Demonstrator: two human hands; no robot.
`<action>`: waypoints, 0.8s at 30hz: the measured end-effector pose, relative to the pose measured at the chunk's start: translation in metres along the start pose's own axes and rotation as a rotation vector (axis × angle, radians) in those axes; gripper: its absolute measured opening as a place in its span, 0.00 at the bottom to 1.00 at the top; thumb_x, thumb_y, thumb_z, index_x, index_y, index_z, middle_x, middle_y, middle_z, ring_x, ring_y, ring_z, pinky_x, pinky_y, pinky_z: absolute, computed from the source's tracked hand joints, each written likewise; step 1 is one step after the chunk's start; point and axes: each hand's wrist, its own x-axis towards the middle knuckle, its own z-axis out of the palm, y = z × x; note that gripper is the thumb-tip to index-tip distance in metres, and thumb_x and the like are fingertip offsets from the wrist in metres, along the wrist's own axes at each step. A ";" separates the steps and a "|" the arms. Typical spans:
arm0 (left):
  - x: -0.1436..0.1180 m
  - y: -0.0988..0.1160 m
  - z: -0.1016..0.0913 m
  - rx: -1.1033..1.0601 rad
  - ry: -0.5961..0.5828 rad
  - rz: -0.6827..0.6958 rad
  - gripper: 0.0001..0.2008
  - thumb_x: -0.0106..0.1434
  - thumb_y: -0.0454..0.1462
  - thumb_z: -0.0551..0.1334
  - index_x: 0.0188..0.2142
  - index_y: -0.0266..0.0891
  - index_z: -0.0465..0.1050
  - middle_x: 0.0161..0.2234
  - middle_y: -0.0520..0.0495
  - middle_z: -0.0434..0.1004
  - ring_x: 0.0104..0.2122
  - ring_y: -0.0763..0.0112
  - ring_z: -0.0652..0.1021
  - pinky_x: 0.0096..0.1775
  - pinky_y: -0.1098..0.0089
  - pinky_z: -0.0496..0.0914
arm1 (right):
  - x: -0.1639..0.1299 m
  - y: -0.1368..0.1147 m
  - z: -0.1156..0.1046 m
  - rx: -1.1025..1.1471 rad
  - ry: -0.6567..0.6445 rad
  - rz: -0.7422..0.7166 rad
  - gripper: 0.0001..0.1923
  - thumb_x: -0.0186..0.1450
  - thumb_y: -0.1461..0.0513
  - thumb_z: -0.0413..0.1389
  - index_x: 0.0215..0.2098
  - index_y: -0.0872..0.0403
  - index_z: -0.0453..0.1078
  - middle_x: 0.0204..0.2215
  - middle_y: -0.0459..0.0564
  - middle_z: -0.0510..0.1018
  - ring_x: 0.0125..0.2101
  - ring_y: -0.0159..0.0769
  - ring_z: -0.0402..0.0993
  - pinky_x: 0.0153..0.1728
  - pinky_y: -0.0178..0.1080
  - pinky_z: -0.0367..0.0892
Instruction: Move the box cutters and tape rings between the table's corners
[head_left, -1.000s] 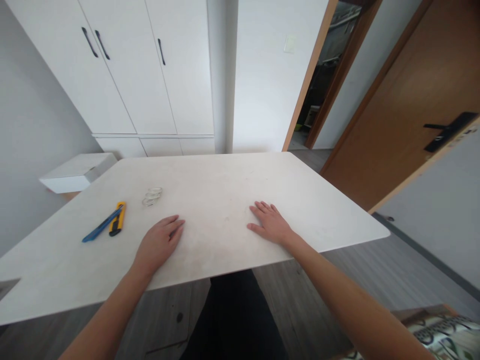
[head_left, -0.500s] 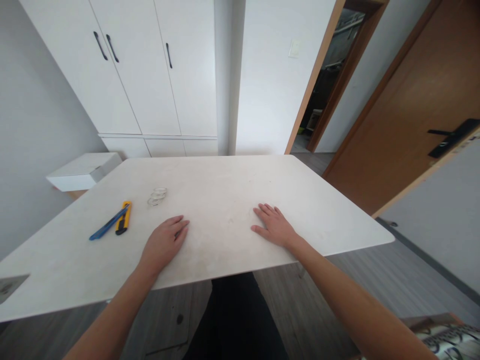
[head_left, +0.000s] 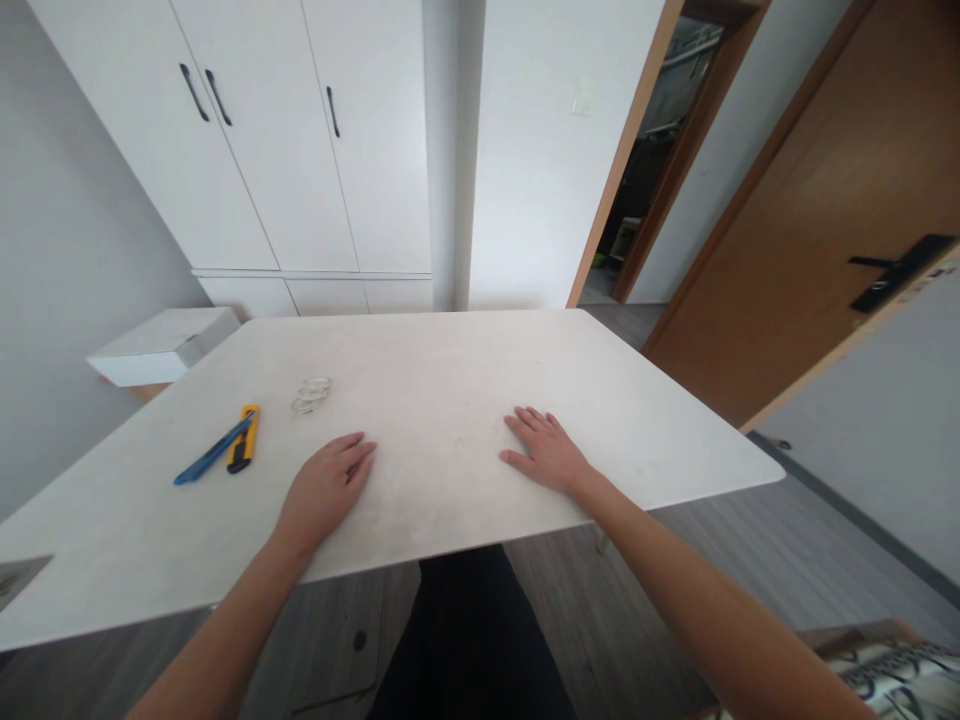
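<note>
Both the left hand and the right hand lie flat and empty on the white table, the left nearest the clear tape roll, probably light, stiff-rimmed and best pinched across its ring, and the yellow utility knife beside a blue pen.

White table, yellow-and-black utility knife, blue pen, clear tape rolls, white cabinets, brown door
</note>
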 end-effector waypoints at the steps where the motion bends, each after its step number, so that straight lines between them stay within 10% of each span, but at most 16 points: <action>1: 0.000 0.000 0.000 -0.002 0.002 -0.001 0.24 0.69 0.49 0.50 0.48 0.40 0.80 0.53 0.41 0.78 0.53 0.58 0.77 0.58 0.56 0.69 | 0.000 0.000 0.000 0.000 0.000 0.000 0.45 0.68 0.34 0.37 0.72 0.52 0.54 0.71 0.57 0.52 0.70 0.51 0.45 0.67 0.57 0.43; 24: 0.000 0.003 -0.002 -0.006 -0.011 -0.031 0.23 0.70 0.48 0.50 0.49 0.42 0.80 0.54 0.42 0.78 0.54 0.58 0.76 0.59 0.57 0.68 | -0.001 -0.001 -0.001 -0.015 -0.011 0.002 0.44 0.68 0.35 0.37 0.72 0.52 0.52 0.72 0.57 0.51 0.70 0.51 0.45 0.67 0.56 0.42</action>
